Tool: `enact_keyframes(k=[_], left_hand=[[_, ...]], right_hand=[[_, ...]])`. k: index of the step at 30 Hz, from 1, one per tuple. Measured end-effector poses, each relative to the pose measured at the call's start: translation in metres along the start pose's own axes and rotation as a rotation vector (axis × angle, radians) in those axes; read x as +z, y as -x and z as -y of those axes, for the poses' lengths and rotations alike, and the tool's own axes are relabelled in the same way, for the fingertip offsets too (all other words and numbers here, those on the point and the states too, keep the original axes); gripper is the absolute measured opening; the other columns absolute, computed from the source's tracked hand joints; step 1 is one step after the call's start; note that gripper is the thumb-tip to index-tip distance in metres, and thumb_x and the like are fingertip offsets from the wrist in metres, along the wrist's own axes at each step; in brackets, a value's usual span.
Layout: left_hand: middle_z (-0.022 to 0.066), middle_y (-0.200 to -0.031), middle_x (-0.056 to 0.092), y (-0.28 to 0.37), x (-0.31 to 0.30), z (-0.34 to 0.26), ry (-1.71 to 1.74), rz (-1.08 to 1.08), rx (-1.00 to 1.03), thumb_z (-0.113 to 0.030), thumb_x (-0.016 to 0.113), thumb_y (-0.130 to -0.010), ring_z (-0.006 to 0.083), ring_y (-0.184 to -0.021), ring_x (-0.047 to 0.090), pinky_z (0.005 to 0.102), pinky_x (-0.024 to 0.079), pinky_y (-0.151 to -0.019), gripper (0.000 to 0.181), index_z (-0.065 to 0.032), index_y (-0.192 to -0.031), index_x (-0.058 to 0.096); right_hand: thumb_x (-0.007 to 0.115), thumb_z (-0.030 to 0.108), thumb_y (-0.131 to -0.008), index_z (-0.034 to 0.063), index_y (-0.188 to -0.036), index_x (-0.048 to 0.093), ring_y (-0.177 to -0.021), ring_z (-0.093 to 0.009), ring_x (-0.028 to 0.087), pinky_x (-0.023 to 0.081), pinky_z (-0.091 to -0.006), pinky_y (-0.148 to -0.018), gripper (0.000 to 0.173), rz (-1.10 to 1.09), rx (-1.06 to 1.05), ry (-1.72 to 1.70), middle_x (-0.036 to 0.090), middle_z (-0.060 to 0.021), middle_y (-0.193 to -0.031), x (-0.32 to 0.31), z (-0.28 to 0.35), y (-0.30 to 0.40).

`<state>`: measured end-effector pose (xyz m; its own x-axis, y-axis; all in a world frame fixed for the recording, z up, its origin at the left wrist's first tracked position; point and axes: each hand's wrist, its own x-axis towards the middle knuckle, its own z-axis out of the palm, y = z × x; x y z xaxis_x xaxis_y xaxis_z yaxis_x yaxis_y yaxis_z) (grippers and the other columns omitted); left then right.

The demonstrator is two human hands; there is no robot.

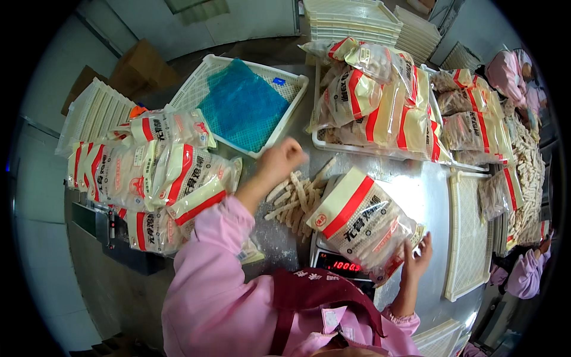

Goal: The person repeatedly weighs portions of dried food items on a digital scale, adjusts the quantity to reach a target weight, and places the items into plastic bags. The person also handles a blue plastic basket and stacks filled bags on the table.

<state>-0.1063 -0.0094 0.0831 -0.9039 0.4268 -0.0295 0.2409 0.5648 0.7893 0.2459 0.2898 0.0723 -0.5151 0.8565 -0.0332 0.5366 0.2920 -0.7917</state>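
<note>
A filled plastic bag of pale, coated food sticks [363,223] lies tilted on a digital weighing scale [316,259], whose red display is lit. At the bag's lower right edge is my right hand [415,261], fingers apart and touching the plastic. My left hand [283,158] is raised left of the bag, slightly blurred, its fingers curled. Nothing shows in it, but its palm is hidden. Just below it, a heap of loose food sticks [296,201] rests on the metal table [279,243], partly covered by the bag.
Several filled bags [120,174] are piled at left. Behind, a white crate [209,71] holds blue mesh [243,105]. Another crate [322,142] is heaped with bags. Rightward lie an upturned tray [468,236] and more loose sticks [528,174]. Co-workers' pink sleeves [524,274] show at far right.
</note>
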Motion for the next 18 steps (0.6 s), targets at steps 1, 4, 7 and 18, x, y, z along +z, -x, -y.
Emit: enact_keyframes(k=[1,4,7,18], left_hand=[[0.0053,-0.082,0.072,-0.034,-0.015,0.011,-0.042,-0.082,-0.019,-0.032,0.077,-0.086,0.0187,-0.077,0.067,0.0342,0.052,-0.069,0.025,-0.0101,-0.095,0.069],[0.0102,-0.092,0.074,-0.137,-0.033,0.078,-0.198,-0.260,-0.065,-0.029,0.077,-0.085,0.0278,-0.084,0.070,0.0383,0.054,-0.074,0.022,-0.0103,-0.095,0.072],[0.0138,-0.098,0.074,-0.218,-0.040,0.128,-0.395,-0.355,-0.135,-0.027,0.079,-0.083,0.0333,-0.093,0.069,0.0435,0.056,-0.081,0.023,-0.0104,-0.098,0.073],[0.0140,-0.139,0.058,-0.334,0.004,0.144,-0.715,-0.479,-0.322,-0.047,0.074,-0.087,0.0361,-0.126,0.054,0.0455,0.047,-0.105,0.055,-0.0073,-0.125,0.069]], right_hand=[[0.073,0.018,-0.092,0.0044,-0.148,0.046,-0.126,-0.027,0.052,0.046,-0.0367,-0.100,0.064,-0.043,-0.050,-0.030,0.046,-0.0131,-0.149,-0.004,0.012,-0.001],[0.065,0.010,-0.097,0.0043,-0.148,0.046,-0.129,-0.026,0.050,0.043,-0.0371,-0.105,0.054,-0.144,-0.134,-0.156,0.048,-0.0117,-0.148,-0.014,0.040,0.005],[0.061,0.008,-0.099,0.0018,-0.145,0.046,-0.130,-0.025,0.048,0.042,-0.0367,-0.106,0.049,-0.204,-0.112,-0.225,0.048,-0.0119,-0.148,-0.023,0.049,0.011],[0.060,0.007,-0.099,0.0033,-0.143,0.048,-0.129,-0.023,0.049,0.041,-0.0347,-0.105,0.046,-0.309,0.064,-0.104,0.050,-0.0097,-0.145,-0.008,0.052,0.034]])
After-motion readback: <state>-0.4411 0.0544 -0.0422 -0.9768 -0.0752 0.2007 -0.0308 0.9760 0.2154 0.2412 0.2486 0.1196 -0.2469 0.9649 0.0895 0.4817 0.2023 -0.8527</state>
